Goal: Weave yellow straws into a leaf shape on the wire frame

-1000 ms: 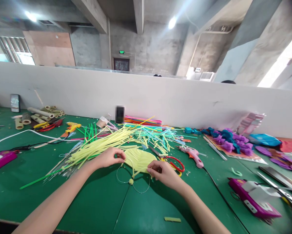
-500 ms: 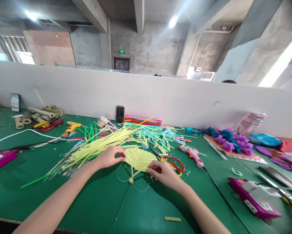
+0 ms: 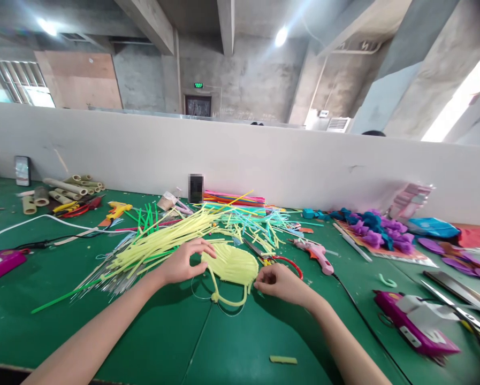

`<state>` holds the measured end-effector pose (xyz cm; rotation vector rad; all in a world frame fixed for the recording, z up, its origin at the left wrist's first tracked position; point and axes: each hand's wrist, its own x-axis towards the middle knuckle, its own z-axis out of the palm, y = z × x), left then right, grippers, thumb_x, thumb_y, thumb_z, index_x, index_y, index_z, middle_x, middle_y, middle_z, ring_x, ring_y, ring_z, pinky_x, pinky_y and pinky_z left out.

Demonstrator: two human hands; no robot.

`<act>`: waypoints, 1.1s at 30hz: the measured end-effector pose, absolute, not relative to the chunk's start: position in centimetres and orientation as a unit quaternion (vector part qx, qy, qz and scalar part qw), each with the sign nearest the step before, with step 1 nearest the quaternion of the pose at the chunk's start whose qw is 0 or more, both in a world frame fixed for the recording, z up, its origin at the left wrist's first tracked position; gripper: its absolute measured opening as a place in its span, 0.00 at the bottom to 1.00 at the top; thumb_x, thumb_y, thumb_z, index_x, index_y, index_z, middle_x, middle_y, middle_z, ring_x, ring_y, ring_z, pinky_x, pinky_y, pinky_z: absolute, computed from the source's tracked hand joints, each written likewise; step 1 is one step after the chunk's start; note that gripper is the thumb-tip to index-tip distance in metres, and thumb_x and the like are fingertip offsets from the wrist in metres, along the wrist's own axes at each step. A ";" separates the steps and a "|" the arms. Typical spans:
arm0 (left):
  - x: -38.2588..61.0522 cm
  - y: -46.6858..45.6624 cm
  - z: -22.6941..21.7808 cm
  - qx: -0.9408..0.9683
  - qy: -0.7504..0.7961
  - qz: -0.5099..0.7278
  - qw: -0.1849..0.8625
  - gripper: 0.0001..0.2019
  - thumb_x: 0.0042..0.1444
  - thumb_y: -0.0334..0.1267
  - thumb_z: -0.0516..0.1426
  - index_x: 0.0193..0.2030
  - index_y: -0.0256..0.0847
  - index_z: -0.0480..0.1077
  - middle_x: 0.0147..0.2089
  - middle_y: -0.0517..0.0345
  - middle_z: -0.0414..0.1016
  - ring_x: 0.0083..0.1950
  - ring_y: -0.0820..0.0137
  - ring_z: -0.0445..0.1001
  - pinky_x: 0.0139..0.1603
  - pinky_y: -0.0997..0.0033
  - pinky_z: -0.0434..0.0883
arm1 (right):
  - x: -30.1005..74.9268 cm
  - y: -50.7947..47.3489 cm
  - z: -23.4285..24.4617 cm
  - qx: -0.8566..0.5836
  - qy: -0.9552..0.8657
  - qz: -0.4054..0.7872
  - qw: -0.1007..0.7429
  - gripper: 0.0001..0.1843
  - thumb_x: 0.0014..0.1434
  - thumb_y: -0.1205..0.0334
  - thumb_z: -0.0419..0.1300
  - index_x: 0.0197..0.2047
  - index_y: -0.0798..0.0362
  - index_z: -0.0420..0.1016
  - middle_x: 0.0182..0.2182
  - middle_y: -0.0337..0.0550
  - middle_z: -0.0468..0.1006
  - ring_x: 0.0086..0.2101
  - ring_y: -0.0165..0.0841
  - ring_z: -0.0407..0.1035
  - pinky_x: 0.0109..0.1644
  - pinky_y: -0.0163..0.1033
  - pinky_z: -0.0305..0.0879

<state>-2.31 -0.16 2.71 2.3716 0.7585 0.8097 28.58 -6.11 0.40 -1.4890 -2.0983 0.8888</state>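
While half a second ago both hands pinched the opposite edges of the yellow straw piece [image 3: 232,262] and held it flat, the grip now differs on each side

Left hand [image 3: 183,263]: opened out, thumb and forefinger apart, fingers arched over the left edge of the piece and resting on it rather than clamping it.

Right hand [image 3: 282,282]: has slid down to the lower right corner of the piece, fingertips drawn together there; whether they nip the strand's end or the thin wire is too small to tell.

Yellow strand [image 3: 229,302]: before, it ran straight up from the small knot [image 3: 214,297] into the piece. It now sags in a curve under the piece, from the knot across to the right corner (a handle-like bow). The thin wire loop [image 3: 198,293] lies on the green table [image 3: 151,342] beneath it, much where it was.

The piece itself sits in the same spot, between the hands, just in front of the pile of loose straws [image 3: 163,240], with the red-handled scissors [image 3: 288,262] just beside its right edge. It looks more bunched and domed than before.

Judgement: the work has passed from holding the piece flat to bending the lower strand, the left hand merely steadying
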 end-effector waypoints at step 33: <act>1.8 -4.0 0.1 0.934 0.221 0.277 0.046 0.12 0.63 0.38 0.52 0.46 0.44 0.77 0.45 0.51 0.75 0.48 0.62 0.68 0.51 0.58 0.66 | 25.5 -5.4 -0.3 -0.517 -0.443 0.600 0.419 0.17 0.48 0.59 0.69 0.41 0.53 0.73 0.28 0.35 0.74 0.24 0.22 0.67 0.23 0.26 0.61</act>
